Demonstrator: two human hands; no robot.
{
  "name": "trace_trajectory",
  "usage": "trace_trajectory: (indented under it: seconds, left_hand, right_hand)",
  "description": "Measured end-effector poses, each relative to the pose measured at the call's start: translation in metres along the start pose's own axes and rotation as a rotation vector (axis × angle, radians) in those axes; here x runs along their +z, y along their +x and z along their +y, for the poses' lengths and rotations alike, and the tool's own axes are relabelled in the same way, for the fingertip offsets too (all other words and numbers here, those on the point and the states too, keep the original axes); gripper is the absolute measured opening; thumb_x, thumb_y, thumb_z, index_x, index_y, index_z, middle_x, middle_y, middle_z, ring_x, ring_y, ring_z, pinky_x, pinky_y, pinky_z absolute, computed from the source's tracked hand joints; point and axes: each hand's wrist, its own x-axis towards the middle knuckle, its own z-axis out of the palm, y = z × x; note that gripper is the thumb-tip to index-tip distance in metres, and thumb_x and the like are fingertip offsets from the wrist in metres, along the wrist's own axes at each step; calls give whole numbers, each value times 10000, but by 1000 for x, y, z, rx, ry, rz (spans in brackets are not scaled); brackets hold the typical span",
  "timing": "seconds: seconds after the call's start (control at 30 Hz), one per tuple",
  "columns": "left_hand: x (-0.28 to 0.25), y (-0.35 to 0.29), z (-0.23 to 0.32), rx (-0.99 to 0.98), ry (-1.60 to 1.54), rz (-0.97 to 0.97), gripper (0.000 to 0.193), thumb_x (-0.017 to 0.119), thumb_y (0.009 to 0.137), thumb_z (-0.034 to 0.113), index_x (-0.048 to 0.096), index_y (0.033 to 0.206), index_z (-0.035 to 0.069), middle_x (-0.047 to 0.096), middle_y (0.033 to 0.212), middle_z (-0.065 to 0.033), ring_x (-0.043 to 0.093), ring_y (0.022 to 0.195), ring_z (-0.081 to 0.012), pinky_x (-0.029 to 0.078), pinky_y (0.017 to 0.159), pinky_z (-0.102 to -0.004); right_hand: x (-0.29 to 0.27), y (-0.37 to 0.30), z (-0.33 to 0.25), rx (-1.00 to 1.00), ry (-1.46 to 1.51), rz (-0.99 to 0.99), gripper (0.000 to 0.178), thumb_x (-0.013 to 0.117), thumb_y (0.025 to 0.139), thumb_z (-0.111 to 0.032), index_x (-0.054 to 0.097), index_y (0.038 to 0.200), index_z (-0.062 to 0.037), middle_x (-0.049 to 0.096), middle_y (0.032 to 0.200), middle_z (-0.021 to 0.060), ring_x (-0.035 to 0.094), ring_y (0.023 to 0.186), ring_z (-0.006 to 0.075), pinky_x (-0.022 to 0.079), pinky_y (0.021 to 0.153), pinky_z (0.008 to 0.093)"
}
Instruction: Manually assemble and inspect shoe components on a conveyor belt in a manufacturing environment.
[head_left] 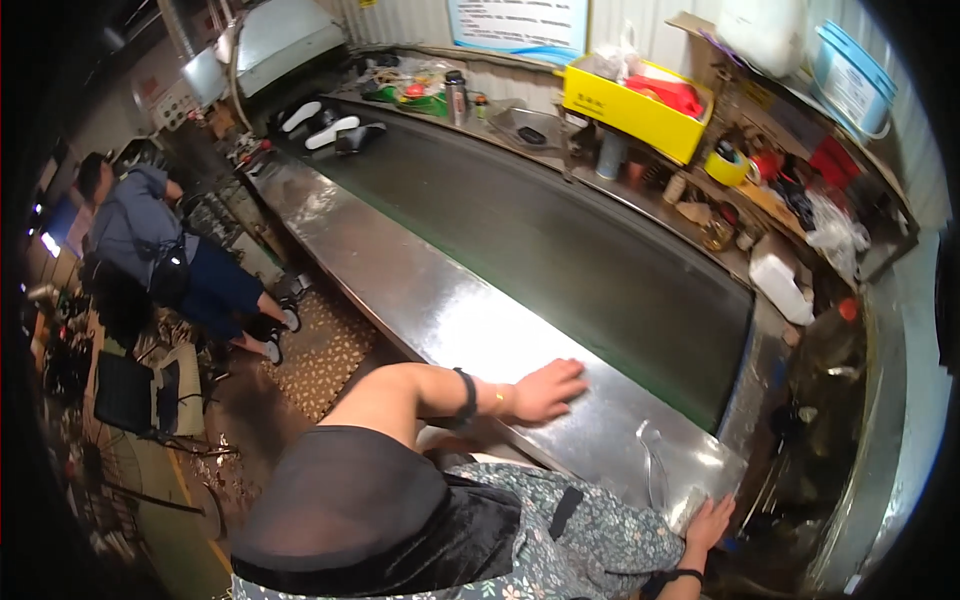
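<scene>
My left hand [548,391] rests on the shiny metal ledge [400,268] that runs along the near side of a dark conveyor belt [520,240]. Its fingers are loosely bent and apart, with nothing in them. At the ledge's right end lies my right hand [710,522], fingers stretched over the corner. Beside it is a small pale piece [686,508] that I cannot make out. A thin pale loop [652,462] lies on the metal between my hands. Several black shoes with white soles [334,133] sit at the belt's far left end.
Behind the belt, a cluttered shelf holds a yellow box [633,108], a dark flask [455,97], a metal tray [527,128] and a white jug [782,283]. Another person [150,240] stands at the left, near a spotted mat [318,350] and a chair [128,390].
</scene>
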Motion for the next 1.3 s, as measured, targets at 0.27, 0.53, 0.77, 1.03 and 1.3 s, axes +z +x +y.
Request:
trace_trajectory:
  seconds: [0.27, 0.53, 0.77, 1.03, 1.3]
  left_hand:
    - [-25, -76, -50, -212, 258, -141, 687, 514, 948, 448, 370, 1459, 13, 263, 1524, -305, 295, 1401, -448, 255, 1163, -498]
    - [-33, -71, -61, -214, 213, -73, 666, 518, 948, 434, 388, 1452, 18, 294, 1514, -296, 299, 1395, -446, 254, 1162, -503]
    - [-41, -72, -56, -230, 256, -134, 681, 504, 953, 435, 374, 1455, -8, 249, 1530, -312, 277, 1404, -445, 251, 1163, -480]
    - [-40, -73, -51, -237, 253, -129, 667, 482, 959, 451, 377, 1459, 21, 296, 1513, -294, 266, 1415, -448, 227, 1175, -509]
    - [-38, -70, -49, -200, 329, -117, 676, 498, 956, 453, 385, 1449, 4, 312, 1498, -302, 324, 1374, -440, 284, 1149, -471]
  right_hand:
    - [-11, -18, 2, -28, -13, 177, 561, 461, 1004, -382, 403, 1449, -47, 470, 1409, 224, 499, 1213, 386, 411, 1004, 442]
    - [4, -4, -8, 116, 57, 89, 591, 401, 1029, -374, 329, 1488, -8, 399, 1484, 230, 408, 1338, 394, 340, 1101, 438]
    - [16, 1, 5, 20, 70, 180, 579, 415, 1027, -386, 377, 1463, -8, 445, 1441, 231, 447, 1295, 402, 370, 1069, 437]
    - [15, -3, 8, 80, 70, 161, 574, 416, 1024, -393, 373, 1471, -35, 442, 1446, 221, 444, 1298, 394, 367, 1070, 441]
    - [12, -7, 9, 94, 113, 161, 568, 441, 1008, -372, 378, 1467, -44, 444, 1451, 196, 446, 1299, 385, 364, 1071, 439]
